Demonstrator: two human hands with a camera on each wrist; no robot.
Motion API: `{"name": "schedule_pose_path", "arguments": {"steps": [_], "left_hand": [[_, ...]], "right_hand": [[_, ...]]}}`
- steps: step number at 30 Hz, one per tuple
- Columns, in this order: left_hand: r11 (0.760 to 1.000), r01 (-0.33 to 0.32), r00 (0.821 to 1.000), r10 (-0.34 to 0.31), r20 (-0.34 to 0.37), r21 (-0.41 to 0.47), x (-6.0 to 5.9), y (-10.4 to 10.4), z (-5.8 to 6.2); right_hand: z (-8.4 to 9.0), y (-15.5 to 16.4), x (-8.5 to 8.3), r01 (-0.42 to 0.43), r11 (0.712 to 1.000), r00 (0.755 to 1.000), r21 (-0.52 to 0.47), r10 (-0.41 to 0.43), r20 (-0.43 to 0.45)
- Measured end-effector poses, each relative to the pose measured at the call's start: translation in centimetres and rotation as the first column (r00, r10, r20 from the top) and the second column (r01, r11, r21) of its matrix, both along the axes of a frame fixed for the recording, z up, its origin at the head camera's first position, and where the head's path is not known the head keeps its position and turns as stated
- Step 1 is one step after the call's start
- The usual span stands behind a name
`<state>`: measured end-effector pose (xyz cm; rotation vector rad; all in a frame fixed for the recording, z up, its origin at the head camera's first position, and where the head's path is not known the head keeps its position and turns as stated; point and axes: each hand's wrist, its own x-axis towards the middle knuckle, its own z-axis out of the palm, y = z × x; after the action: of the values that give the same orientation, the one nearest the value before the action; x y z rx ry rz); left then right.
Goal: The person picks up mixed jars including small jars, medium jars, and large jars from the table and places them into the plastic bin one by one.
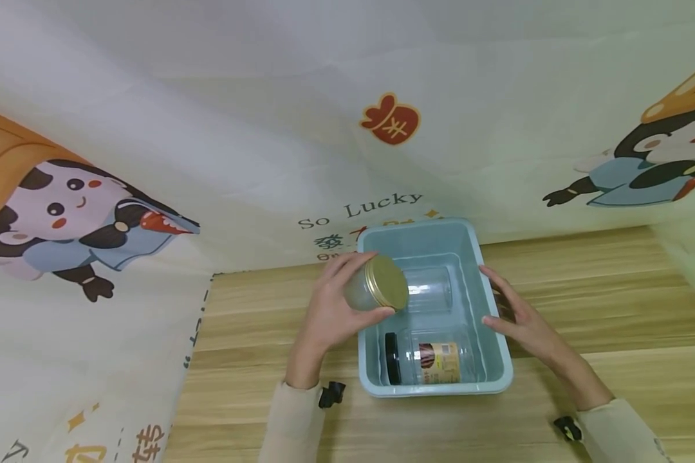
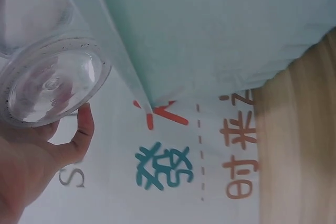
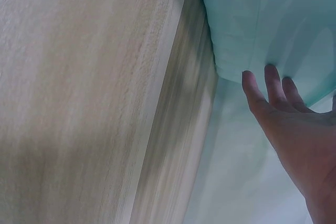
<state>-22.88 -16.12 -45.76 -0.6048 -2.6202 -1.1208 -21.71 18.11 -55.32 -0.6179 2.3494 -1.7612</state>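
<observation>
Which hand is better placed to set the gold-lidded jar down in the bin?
Left. The left hand already grips the gold-lidded jar over the bin's left edge, above free floor. The right hand lies flat against the bin's right wall, holding nothing, likely steadying it.

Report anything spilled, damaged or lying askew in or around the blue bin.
Nothing is spilled or broken. Two clear jars lie on their sides in the light blue plastic bin: a labelled black-lidded jar and an empty one. The left hand holds a gold-lidded jar tilted.

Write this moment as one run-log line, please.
left hand: grips gold-lidded jar over blue bin | right hand: flat on bin's side
</observation>
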Motion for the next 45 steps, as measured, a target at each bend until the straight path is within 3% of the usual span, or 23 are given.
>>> {"name": "schedule_pose_path", "arguments": {"steps": [7,14,19,23,33,41,45], "left_hand": [[0.999,0.034,0.998,-0.036,-0.054,-0.031,-0.8,0.7,0.7],[0.997,0.031,0.999,-0.033,-0.019,-0.069,-0.9,1.1,1.2],[0.991,0.064,0.998,-0.063,0.016,-0.115,-0.9,1.6,1.6],[0.982,0.091,0.996,-0.085,0.039,-0.164,-1.0,2.2,2.0],[0.964,0.100,0.989,-0.068,0.134,-0.247,-1.1,3.1,2.3],[0.941,0.121,0.988,-0.082,0.133,-0.316,-1.1,3.7,2.5],[0.918,0.130,0.987,-0.085,0.134,-0.375,-1.3,4.3,2.6]], "right_hand": [[0.0,0.0,-0.1,-0.001,1.000,1.000,0.002,0.001,0.001],[0.1,0.1,-0.1,-0.002,1.000,1.000,-0.011,0.002,-0.003],[0.0,0.0,-0.2,-0.004,1.000,1.000,-0.013,0.004,-0.004],[0.1,0.1,-0.2,-0.003,1.000,1.000,-0.006,0.003,0.000],[0.0,-0.1,0.1,-0.009,1.000,1.000,-0.016,0.010,0.012],[-0.2,0.0,0.1,-0.005,1.000,1.000,-0.013,0.005,0.011],[-0.1,0.1,0.1,-0.009,1.000,1.000,-0.008,0.009,0.007]]}}
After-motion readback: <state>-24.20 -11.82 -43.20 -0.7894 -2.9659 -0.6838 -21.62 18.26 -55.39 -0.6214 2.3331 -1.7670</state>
